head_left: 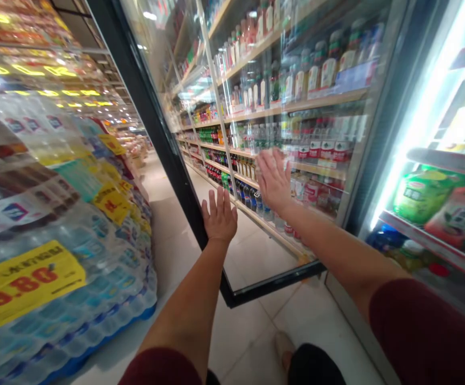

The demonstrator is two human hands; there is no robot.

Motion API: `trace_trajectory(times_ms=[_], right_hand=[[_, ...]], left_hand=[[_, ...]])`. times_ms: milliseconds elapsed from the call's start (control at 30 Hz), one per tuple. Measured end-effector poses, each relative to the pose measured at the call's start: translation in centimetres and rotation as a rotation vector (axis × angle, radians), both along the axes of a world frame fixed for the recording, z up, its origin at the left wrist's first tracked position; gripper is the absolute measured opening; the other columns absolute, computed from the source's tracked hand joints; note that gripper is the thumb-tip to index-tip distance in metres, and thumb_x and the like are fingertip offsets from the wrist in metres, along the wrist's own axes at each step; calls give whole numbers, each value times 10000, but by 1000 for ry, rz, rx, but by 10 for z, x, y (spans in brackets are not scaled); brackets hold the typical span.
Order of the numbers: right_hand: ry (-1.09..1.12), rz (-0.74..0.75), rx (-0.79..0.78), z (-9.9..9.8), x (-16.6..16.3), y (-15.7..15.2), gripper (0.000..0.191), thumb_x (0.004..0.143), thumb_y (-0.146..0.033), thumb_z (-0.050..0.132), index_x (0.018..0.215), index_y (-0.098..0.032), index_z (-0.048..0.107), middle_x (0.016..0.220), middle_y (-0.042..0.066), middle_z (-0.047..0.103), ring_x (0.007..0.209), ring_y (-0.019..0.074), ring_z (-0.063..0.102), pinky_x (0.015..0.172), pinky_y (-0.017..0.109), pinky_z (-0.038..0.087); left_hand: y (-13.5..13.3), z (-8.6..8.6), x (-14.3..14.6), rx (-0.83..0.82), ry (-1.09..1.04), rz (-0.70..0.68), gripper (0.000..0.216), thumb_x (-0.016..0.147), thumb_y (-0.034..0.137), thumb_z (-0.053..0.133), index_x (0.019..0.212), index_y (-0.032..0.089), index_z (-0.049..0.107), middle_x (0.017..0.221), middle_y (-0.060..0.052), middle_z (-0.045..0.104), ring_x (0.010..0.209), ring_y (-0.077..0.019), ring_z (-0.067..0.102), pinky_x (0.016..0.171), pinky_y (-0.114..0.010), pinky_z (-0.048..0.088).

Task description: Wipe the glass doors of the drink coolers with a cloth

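A glass cooler door (252, 256) with a black frame stands swung out in front of me. My left hand (219, 216) lies against the door near its free edge, fingers spread and holding nothing. Higher up and to the right, my right hand (273, 179) is at the glass, its palm toward the pane and its fingers stretched out, slightly blurred. Whether the right palm presses on the glass or is just short of it I cannot tell. Through the pane show shelves of bottles (324, 72).
At right the lit cooler holds green and red pouches (423, 195) on a shelf (436, 243). To the left rises a stack of shrink-wrapped bottles (108, 262) with a yellow price sign (28, 286). Between stack and door runs a tiled aisle (166, 208).
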State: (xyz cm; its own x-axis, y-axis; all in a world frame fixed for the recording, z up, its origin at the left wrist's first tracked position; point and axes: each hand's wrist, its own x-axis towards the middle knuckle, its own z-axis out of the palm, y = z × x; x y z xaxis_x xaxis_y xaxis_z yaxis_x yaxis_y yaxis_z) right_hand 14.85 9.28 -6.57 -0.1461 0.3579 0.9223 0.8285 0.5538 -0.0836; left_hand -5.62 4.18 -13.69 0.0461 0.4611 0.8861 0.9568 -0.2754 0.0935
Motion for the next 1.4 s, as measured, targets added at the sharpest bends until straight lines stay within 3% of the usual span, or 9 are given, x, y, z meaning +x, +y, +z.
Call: trace_trajectory(times_ms=[100, 300, 400, 500, 567, 767, 1000, 1233, 1400], right_hand=[[174, -70, 18, 17, -2, 7, 599, 1118, -328, 286, 1685, -183, 414, 1774, 101, 308, 1679, 310, 156, 1339, 656, 149], [-235, 112, 90, -54, -5, -12, 483, 1122, -283, 429, 1576, -273, 591, 1626, 52, 564, 1608, 272, 376, 1368, 527, 148], [-324, 156, 139, -31, 2, -4, 496, 1121, -285, 459, 1607, -308, 552, 1629, 21, 560, 1598, 261, 395, 1380, 524, 72], [-40, 19, 134, 19, 4, 11, 541, 1138, -312, 358, 1663, -245, 470, 1721, 49, 427, 1652, 296, 267, 1361, 602, 106], [89, -47, 122, 30, -3, 13, 576, 1138, -307, 309, 1691, -182, 412, 1762, 87, 339, 1670, 324, 196, 1341, 644, 145], [-330, 175, 129, -24, -22, -12, 517, 1124, -288, 429, 1634, -301, 516, 1665, 14, 514, 1625, 262, 342, 1382, 534, 93], [47, -57, 118, 21, -20, 1, 561, 1145, -299, 327, 1686, -183, 423, 1759, 81, 343, 1665, 316, 218, 1345, 599, 172], [-448, 227, 162, -39, -21, -16, 515, 1116, -231, 427, 1617, -297, 531, 1670, -30, 502, 1620, 219, 349, 1392, 497, 62], [-65, 82, 14, 5, -3, -4, 565, 1142, -304, 333, 1700, -243, 393, 1750, 42, 372, 1682, 259, 161, 1377, 579, 58]], left_hand=[[0, 0, 0, -8, -11, -6, 593, 1085, 318, 494, 1643, 117, 470, 1695, -193, 375, 1642, -327, 125, 1354, -631, 30], [3, -4, -2, 14, 46, 31, 601, 1078, 295, 516, 1638, 83, 466, 1701, -220, 354, 1641, -356, 141, 1348, -646, 50], [6, -6, -4, 75, 89, 65, 603, 1074, 288, 529, 1640, 90, 464, 1699, -213, 372, 1641, -350, 169, 1354, -622, 67], [9, -8, -5, 104, 91, 74, 604, 1077, 296, 530, 1647, 107, 460, 1695, -205, 393, 1640, -347, 198, 1354, -620, 85], [10, -9, -5, 110, 88, 68, 601, 1078, 300, 532, 1645, 113, 464, 1692, -203, 401, 1638, -349, 210, 1353, -625, 96], [9, -9, -5, 143, 111, 82, 583, 1095, 290, 502, 1644, 97, 459, 1689, -211, 398, 1640, -349, 187, 1348, -642, 104], [7, -8, -3, 116, 90, 55, 581, 1099, 309, 511, 1629, 74, 474, 1683, -235, 389, 1639, -363, 167, 1342, -663, 102], [6, -8, -4, 99, 51, 8, 590, 1101, 329, 504, 1635, 81, 463, 1690, -238, 382, 1646, -362, 140, 1336, -688, 81], [6, -6, -4, 94, 15, -1, 591, 1106, 360, 491, 1625, 78, 478, 1681, -246, 406, 1648, -374, 158, 1330, -700, 85]])
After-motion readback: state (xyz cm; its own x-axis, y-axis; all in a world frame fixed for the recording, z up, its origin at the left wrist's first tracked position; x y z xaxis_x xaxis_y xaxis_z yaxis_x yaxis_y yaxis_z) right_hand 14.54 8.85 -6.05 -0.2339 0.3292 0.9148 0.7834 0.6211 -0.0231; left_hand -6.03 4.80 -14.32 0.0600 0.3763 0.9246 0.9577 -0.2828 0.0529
